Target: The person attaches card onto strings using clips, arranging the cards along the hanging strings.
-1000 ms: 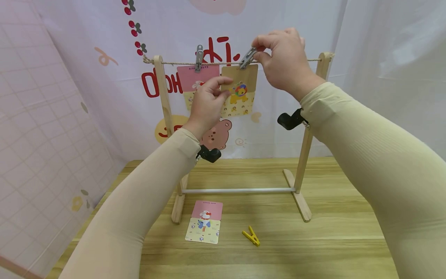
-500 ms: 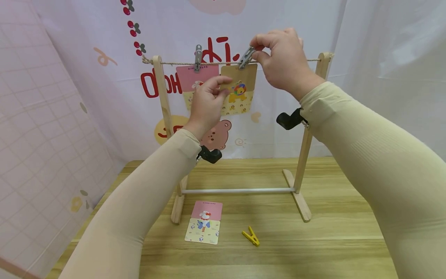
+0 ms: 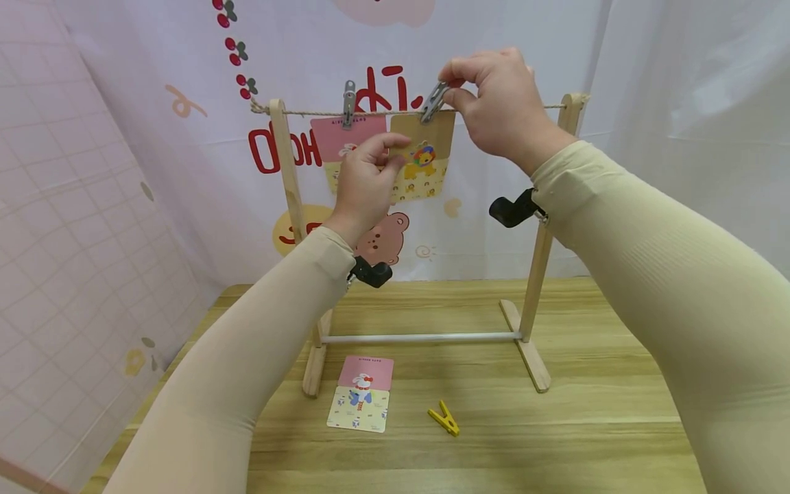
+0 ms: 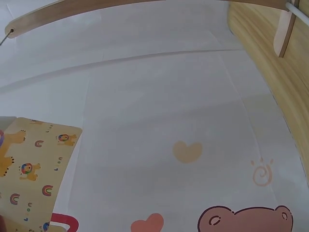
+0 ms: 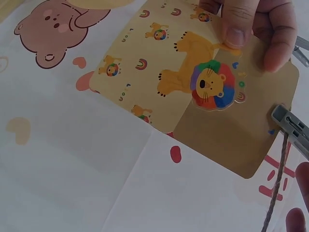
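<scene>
My left hand (image 3: 369,180) pinches the left edge of a tan and cream lion card (image 3: 426,158); in the right wrist view its thumb (image 5: 237,30) lies over the card's face. At the card's top edge sits a grey clothespin (image 3: 435,101), tilted, its tip over the card and the twine (image 3: 494,108). My right hand (image 3: 503,103) pinches the clothespin's upper end between thumb and fingers. To the left hangs a pink rabbit card (image 3: 342,140) under another grey clothespin (image 3: 349,104), partly behind my left hand. The left wrist view shows only the lion card's lower part (image 4: 36,174).
The twine runs between two wooden posts (image 3: 537,274) of a stand, joined low down by a white rod (image 3: 426,337). On the wooden table (image 3: 592,425) lie a second rabbit card (image 3: 361,394) and a yellow clothespin (image 3: 444,418). A printed white cloth (image 3: 666,137) hangs behind.
The lion card and its grey clothespin have shifted very slightly left and up, with my right hand. My left hand keeps its grip in nearly the same place.
</scene>
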`<act>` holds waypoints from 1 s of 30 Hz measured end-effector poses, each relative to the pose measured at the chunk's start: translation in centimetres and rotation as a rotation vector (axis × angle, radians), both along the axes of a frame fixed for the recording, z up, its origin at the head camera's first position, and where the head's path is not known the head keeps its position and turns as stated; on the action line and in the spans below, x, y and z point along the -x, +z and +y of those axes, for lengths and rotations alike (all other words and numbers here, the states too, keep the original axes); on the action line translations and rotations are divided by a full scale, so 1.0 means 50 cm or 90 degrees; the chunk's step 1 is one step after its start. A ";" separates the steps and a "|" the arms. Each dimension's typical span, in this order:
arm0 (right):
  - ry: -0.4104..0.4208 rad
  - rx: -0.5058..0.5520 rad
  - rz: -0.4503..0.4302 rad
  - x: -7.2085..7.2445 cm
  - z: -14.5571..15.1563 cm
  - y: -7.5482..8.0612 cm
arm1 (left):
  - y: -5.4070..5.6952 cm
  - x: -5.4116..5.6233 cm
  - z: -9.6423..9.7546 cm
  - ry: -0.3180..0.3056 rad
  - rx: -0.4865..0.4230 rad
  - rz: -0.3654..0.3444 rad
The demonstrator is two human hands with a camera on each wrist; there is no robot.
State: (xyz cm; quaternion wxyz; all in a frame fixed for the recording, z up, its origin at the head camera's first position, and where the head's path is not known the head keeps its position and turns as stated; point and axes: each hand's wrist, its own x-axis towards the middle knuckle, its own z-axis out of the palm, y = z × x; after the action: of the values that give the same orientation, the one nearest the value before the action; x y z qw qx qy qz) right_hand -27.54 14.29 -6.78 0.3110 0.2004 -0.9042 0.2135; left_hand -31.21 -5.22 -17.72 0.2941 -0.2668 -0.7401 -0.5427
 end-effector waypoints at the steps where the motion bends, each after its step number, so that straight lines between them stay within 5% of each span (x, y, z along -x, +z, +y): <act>1: 0.001 0.001 -0.002 0.000 0.000 0.000 | 0.000 0.000 0.000 0.000 -0.001 0.000; 30: 0.014 0.000 -0.038 0.007 -0.008 -0.023 | -0.011 0.000 0.003 -0.005 -0.010 -0.060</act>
State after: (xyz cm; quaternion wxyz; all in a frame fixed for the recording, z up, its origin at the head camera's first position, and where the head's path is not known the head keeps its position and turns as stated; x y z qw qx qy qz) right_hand -27.90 13.89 -7.93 0.2818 0.2036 -0.9109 0.2224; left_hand -31.22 -5.09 -18.25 0.2591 -0.2414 -0.7477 -0.5618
